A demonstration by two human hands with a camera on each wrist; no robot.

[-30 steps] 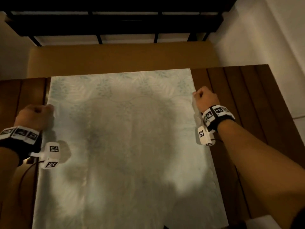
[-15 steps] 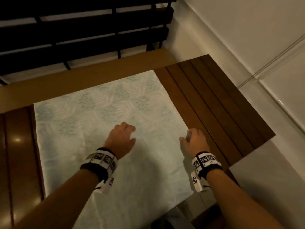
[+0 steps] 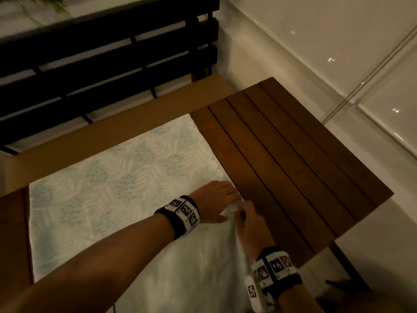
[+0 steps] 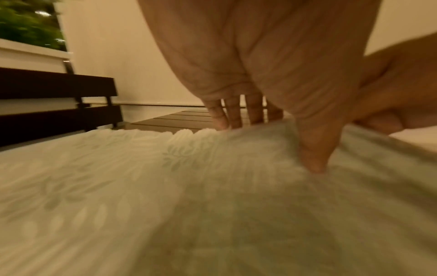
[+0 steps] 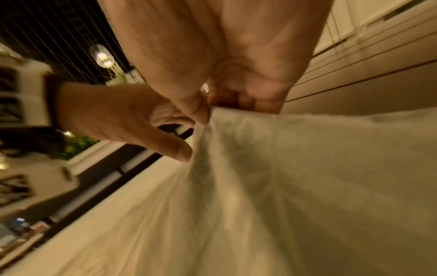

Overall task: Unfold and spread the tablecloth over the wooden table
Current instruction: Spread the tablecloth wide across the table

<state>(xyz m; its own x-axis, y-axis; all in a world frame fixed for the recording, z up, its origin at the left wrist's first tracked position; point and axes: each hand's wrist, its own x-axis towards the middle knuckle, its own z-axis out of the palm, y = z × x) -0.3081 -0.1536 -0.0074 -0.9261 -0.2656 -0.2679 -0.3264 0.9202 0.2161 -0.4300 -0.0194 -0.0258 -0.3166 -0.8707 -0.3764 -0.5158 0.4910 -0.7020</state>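
On wooden table [image 3: 282, 166], pale leaf-print tablecloth [image 3: 112, 188]

Head view steeply down from above; both wrist views low, close, across the same tablecloth [image 3: 101, 188] edge.
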